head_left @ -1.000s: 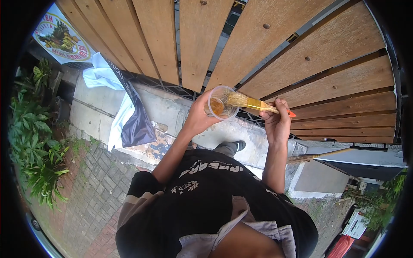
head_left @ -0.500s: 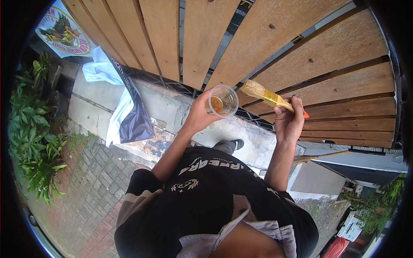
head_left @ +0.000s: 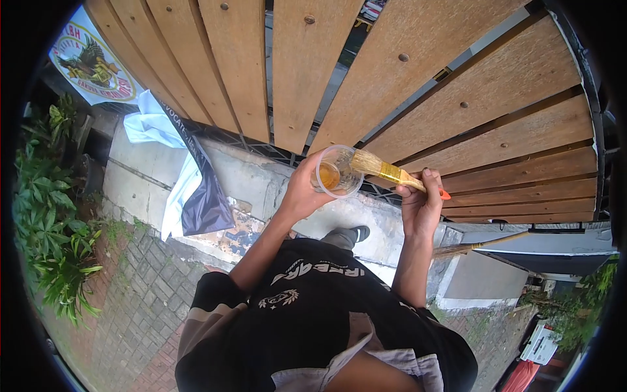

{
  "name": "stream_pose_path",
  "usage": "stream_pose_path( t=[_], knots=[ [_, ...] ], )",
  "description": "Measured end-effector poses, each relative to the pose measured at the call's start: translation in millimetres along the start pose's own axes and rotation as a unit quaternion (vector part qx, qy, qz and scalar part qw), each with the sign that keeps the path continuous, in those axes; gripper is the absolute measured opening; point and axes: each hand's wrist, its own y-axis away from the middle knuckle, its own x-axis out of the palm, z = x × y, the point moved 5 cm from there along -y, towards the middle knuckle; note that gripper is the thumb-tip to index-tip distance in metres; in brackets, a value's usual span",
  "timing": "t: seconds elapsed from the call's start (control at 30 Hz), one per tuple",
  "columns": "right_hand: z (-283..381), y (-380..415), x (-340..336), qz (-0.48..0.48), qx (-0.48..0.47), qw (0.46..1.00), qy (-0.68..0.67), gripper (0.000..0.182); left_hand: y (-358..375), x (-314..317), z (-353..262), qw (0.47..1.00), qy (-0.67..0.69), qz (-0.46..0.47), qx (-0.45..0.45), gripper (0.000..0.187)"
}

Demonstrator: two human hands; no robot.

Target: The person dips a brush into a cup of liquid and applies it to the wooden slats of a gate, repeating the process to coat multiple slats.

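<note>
A clear plastic cup with some amber liquid at its bottom is in my left hand, whose fingers wrap round its side. My right hand grips a paintbrush by its handle, which has an orange end. The pale bristles point left and reach the cup's rim; whether they touch it I cannot tell. Beyond both hands stands a fence of brown wooden slats, with dark gaps between the boards.
A banner and a white and dark cloth hang at the left, near green plants. A broom lies to the right. Paving and a concrete ledge are below the fence.
The brush in my right hand has moved left and slightly down, bringing its bristles to the cup. My left hand still holds the cup in nearly the same place.
</note>
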Motion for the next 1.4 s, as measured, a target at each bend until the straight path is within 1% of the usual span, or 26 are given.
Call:
stream_pose_path(
  t=[0.03,0.13,0.17,0.23,0.27,0.37,0.43,0.47,0.53,0.6,0.73,0.8,0.87,0.93,0.97,1.0,1.1,1.13,1.2,1.4],
  knots=[
    [-2.2,-0.1,0.1,-0.003,-0.006,1.000,0.014,0.012,-4.1,-0.5,-0.7,1.000,0.009,-0.004,0.012,0.075],
    [-8.2,4.1,-2.6,-0.005,-0.015,0.999,0.043,0.010,-10.9,0.7,-2.2,1.000,0.020,-0.003,-0.001,0.078],
    [-9.3,6.0,-2.8,-0.009,-0.031,0.998,0.059,0.010,-12.0,0.4,-2.9,1.000,0.020,0.002,-0.004,0.078],
    [-9.1,9.2,-2.0,-0.009,-0.053,0.995,0.089,0.010,-16.1,0.3,-7.3,1.000,-0.011,0.009,0.025,0.078],
    [-9.0,10.7,-3.2,-0.015,-0.052,0.994,0.090,0.010,-16.1,1.5,-6.5,1.000,-0.010,0.014,0.022,0.078],
    [-9.8,10.2,-2.9,-0.013,-0.049,0.996,0.074,0.010,-17.3,4.5,-6.7,0.998,-0.021,0.020,0.048,0.074],
    [-5.6,10.4,-1.4,-0.010,-0.035,0.998,0.049,0.011,-16.7,8.8,-2.2,0.999,0.025,0.032,0.017,0.075],
    [-5.1,9.5,-0.3,-0.001,-0.020,1.000,0.024,0.011,-17.2,10.4,-3.2,0.999,0.024,0.034,0.016,0.075],
    [-3.4,7.0,-4.7,-0.015,-0.010,1.000,0.011,0.013,-19.7,13.3,-6.9,0.998,0.058,0.035,0.002,0.076],
    [-1.7,4.9,-9.0,-0.022,0.009,0.999,-0.032,0.014,-23.7,16.9,-8.7,0.996,0.075,0.043,-0.004,0.077],
    [8.0,5.6,-21.8,-0.053,-0.017,0.998,-0.013,0.012,-34.7,31.9,-17.5,0.992,0.109,0.063,-0.009,0.077],
    [15.9,8.2,-31.6,-0.071,-0.034,0.997,-0.024,0.012,-39.9,42.8,-21.0,0.991,0.102,0.085,-0.006,0.077],
    [28.3,9.6,-38.6,-0.082,-0.045,0.995,-0.022,0.012,-47.3,58.3,-26.6,0.989,0.096,0.116,0.007,0.078],
    [42.3,10.0,-47.3,-0.092,-0.061,0.994,-0.017,0.011,-55.4,78.4,-29.2,0.984,0.129,0.123,0.007,0.079],
    [51.4,9.9,-49.6,-0.107,-0.077,0.991,-0.008,0.011,-59.0,90.6,-26.3,0.981,0.136,0.141,0.005,0.080],
    [59.6,10.2,-53.5,-0.123,-0.092,0.988,0.000,0.012,-62.8,103.2,-34.7,0.975,0.140,0.172,0.020,0.080],
    [86.0,10.0,-72.3,-0.136,-0.133,0.982,-0.008,0.011,-73.8,138.2,-52.6,0.954,0.179,0.238,-0.010,0.078],
    [94.9,8.4,-78.2,-0.135,-0.141,0.981,-0.009,0.010,-78.5,148.2,-61.4,0.952,0.180,0.248,0.003,0.078],
    [118.7,4.8,-87.3,-0.125,-0.161,0.979,-0.015,0.011,-87.3,167.2,-78.1,0.950,0.181,0.253,0.018,0.077],
    [205.1,-24.9,-101.1,-0.085,-0.216,0.972,-0.030,0.011,-120.8,214.5,-123.7,0.953,0.194,0.227,0.050,0.081]
  ],
)
